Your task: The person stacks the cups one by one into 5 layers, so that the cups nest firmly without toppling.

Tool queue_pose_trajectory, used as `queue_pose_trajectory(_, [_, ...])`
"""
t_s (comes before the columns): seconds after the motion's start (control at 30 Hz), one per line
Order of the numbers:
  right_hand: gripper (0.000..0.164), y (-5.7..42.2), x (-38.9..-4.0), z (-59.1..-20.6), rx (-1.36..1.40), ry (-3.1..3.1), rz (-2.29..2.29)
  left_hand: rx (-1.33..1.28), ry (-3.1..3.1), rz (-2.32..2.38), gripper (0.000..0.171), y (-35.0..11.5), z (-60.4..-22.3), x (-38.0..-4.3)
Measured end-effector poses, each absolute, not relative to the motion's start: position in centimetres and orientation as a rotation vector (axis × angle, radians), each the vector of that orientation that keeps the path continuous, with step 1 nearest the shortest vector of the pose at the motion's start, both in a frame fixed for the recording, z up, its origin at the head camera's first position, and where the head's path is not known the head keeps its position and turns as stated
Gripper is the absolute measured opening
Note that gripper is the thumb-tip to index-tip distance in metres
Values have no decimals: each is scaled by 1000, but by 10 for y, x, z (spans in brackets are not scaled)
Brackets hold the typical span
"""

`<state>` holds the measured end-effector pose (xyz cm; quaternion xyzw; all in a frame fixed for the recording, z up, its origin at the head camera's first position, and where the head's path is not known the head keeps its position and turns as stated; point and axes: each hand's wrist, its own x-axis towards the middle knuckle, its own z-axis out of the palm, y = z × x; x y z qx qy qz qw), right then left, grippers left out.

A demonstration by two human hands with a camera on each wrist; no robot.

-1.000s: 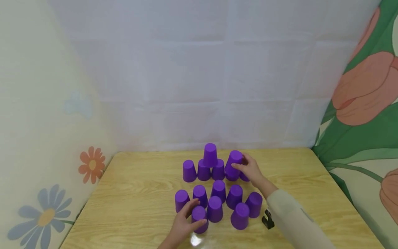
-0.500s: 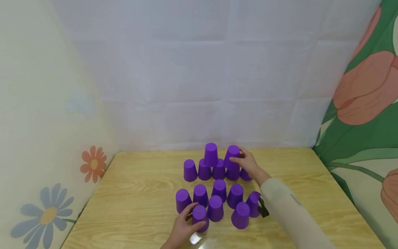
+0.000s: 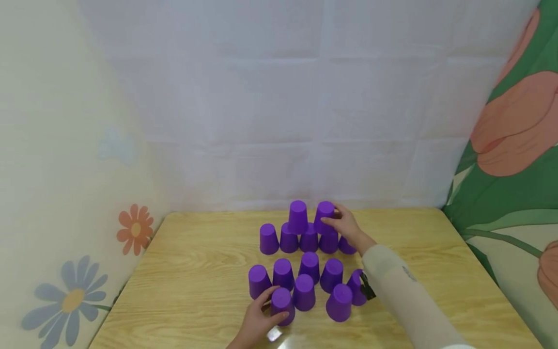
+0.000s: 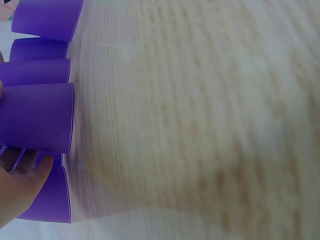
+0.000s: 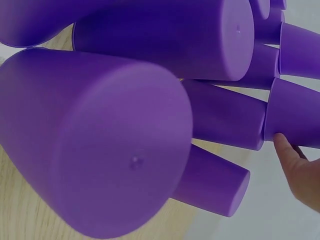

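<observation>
Purple cups stand upside down on the table. In the head view my right hand (image 3: 346, 227) pinches a purple cup (image 3: 323, 218) in the upper tier, thumb in front and fingers behind. That cup sits over the gap between two back-row cups, beside another raised cup (image 3: 298, 217). The right wrist view shows the thumb of the right hand (image 5: 305, 175) against the raised cup (image 5: 295, 112), near its lower rim. At the front left, my left hand (image 3: 256, 321) curls round a purple cup (image 3: 282, 308). In the left wrist view that cup (image 4: 37, 117) stands mouth down beside the fingers.
Several purple cups form a back row, with a cup (image 3: 268, 238) at its left end. Nearer are two looser rows, including a cup (image 3: 339, 303) at front right. A black object (image 3: 367, 286) lies beside the right sleeve (image 3: 405, 291), partly hidden. A white cloth (image 3: 270, 121) hangs behind the table.
My right hand has carried its cup up and slightly left, from in front of the back row onto the upper tier. The left hand keeps its place round the front cup.
</observation>
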<state>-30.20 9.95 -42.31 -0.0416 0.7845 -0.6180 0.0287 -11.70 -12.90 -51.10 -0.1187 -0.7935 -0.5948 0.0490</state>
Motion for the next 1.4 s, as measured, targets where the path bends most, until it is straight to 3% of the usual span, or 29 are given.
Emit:
queue_pose_trajectory(1.07, [65, 103, -290, -411, -224, 2425, -1932, -320, -2387, -1905, 56, -131, -509, -115])
queue_pose_trajectory(1.4, [63, 123, -272, -414, -309, 2395, -1925, -595, -2309, -1819, 50, -138, -491, -113])
